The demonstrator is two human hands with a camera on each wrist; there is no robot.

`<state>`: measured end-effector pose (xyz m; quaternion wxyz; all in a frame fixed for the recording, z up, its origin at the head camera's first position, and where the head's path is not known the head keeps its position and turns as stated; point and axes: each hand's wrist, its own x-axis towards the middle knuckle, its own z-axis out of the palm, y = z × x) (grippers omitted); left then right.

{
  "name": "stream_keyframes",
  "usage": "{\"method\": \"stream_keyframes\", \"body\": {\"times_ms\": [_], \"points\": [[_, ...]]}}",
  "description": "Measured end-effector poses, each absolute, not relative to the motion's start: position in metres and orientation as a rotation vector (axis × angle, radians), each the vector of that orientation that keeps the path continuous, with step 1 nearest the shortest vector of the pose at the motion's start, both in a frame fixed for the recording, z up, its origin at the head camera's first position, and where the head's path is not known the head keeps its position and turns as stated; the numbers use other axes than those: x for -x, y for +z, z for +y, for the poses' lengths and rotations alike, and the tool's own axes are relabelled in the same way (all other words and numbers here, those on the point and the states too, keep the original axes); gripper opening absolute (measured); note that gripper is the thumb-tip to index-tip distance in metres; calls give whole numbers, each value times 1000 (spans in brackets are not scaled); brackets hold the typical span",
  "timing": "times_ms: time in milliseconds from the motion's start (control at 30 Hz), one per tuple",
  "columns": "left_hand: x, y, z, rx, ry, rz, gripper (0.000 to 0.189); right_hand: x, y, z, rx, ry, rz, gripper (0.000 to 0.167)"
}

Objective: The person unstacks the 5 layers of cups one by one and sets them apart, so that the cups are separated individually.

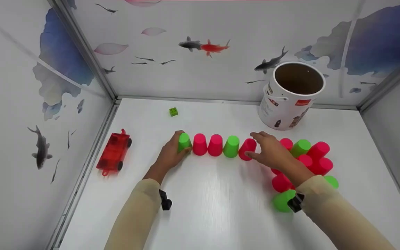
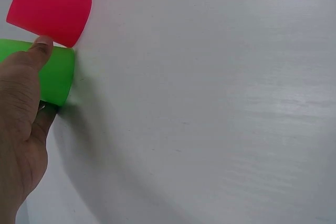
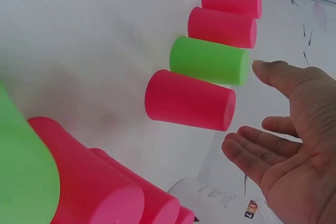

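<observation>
Upside-down cups stand in a row across the white table. At the row's left end my left hand [image 1: 173, 150] holds a green cup [image 2: 58, 77], thumb on its near side. To its right come a pink cup [image 1: 200, 144], a second pink cup [image 1: 215, 145], a green cup [image 1: 231, 147] and, at the right end, another pink cup [image 3: 189, 100]. My right hand [image 3: 299, 135] is spread beside that end cup; in the right wrist view a gap shows between its fingers and the cup.
Several more pink and green cups [image 1: 319, 149] stand clustered under and beside my right forearm. A white bucket [image 1: 283, 111] is at the back right. A red toy car [image 1: 114, 151] sits at the left, and a small green block [image 1: 173, 111] lies behind the row. Patterned walls enclose the table.
</observation>
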<state>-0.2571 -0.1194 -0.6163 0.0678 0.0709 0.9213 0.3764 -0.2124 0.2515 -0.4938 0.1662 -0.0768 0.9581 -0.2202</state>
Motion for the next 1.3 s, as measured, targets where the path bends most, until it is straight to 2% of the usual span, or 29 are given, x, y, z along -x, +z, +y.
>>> {"method": "stream_keyframes", "body": {"times_ms": [367,633,867,1300], "points": [[258,-616,-117,-151,1119,2758,73,224,-519,229,124,-474,2787,76],[258,-614,-119,-176,1125,2760,73,228,-515,250,81,-506,2773,73],[257,-614,-119,-177,1118,2764,72,234,-512,272,14,-510,2760,79],[257,-617,-118,-180,1116,2757,71,240,-520,281,-11,-548,2715,80]]}}
